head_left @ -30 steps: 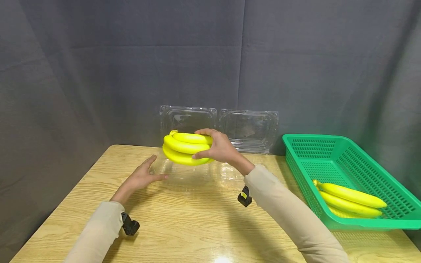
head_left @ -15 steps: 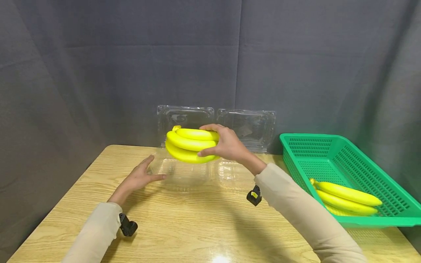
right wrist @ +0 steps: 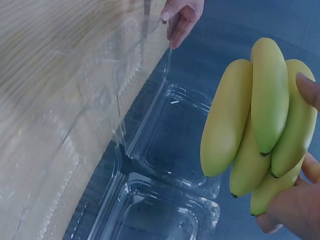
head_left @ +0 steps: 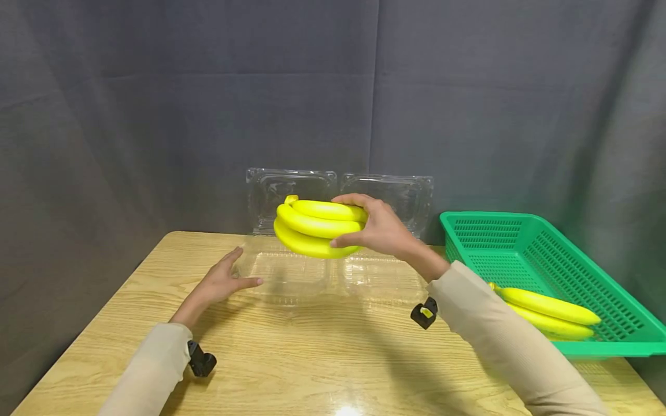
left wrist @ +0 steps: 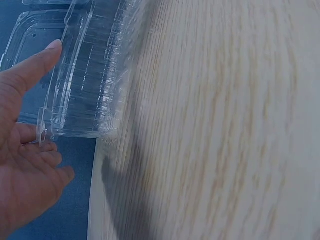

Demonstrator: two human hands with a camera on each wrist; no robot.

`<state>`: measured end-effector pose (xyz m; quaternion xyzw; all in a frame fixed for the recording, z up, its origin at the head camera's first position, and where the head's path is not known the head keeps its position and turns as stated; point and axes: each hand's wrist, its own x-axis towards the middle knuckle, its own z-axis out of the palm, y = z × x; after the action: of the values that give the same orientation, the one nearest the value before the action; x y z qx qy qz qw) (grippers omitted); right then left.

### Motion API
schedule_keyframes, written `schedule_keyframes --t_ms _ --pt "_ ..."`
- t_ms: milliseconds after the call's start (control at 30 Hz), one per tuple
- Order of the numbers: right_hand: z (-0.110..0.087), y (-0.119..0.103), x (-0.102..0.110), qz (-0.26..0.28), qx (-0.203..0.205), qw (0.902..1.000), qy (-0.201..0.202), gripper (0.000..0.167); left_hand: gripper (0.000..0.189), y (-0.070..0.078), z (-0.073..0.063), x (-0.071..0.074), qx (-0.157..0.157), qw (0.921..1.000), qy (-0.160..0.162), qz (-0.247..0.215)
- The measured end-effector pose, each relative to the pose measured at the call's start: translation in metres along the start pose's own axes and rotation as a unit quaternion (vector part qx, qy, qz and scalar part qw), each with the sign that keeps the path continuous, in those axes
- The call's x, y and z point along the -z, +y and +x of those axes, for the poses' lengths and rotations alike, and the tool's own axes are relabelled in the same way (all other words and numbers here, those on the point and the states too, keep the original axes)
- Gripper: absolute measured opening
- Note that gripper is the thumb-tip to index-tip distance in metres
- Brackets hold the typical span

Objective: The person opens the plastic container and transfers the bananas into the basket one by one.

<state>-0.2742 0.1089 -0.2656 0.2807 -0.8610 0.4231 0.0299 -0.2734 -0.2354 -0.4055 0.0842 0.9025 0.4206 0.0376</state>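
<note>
My right hand [head_left: 384,228] grips a bunch of yellow bananas [head_left: 317,225] by its tip end, thumb in front and fingers behind, with the stem pointing left. The bunch is held above two clear plastic clamshell containers; in the right wrist view several bananas [right wrist: 270,95] show green tips. Lids raised at the back, the left container [head_left: 291,277] and the right container [head_left: 387,280] stand side by side. My left hand [head_left: 215,286] is at the left container's left end, thumb and fingers spread apart. In the left wrist view its fingertips [left wrist: 50,150] lie right at the container's corner.
A green slotted plastic basket [head_left: 598,348] stands at the right of the wooden table [head_left: 291,364], holding more bananas [head_left: 551,306]. A dark grey curtain [head_left: 208,115] hangs right behind the table. Black wrist cameras sit on both sleeves.
My right hand has carried the banana bunch to the right and slightly up, from over the left container toward the gap between the two. My left hand has stayed nearly still.
</note>
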Motion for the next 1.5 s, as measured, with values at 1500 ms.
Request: schedule_keyframes --t_ms 1500 --pt "-0.084 0.021 0.117 -0.017 -0.073 0.9952 0.063 0.068 0.106 0.003 -0.005 0.003 -0.005 0.9999 -0.004 0.015"
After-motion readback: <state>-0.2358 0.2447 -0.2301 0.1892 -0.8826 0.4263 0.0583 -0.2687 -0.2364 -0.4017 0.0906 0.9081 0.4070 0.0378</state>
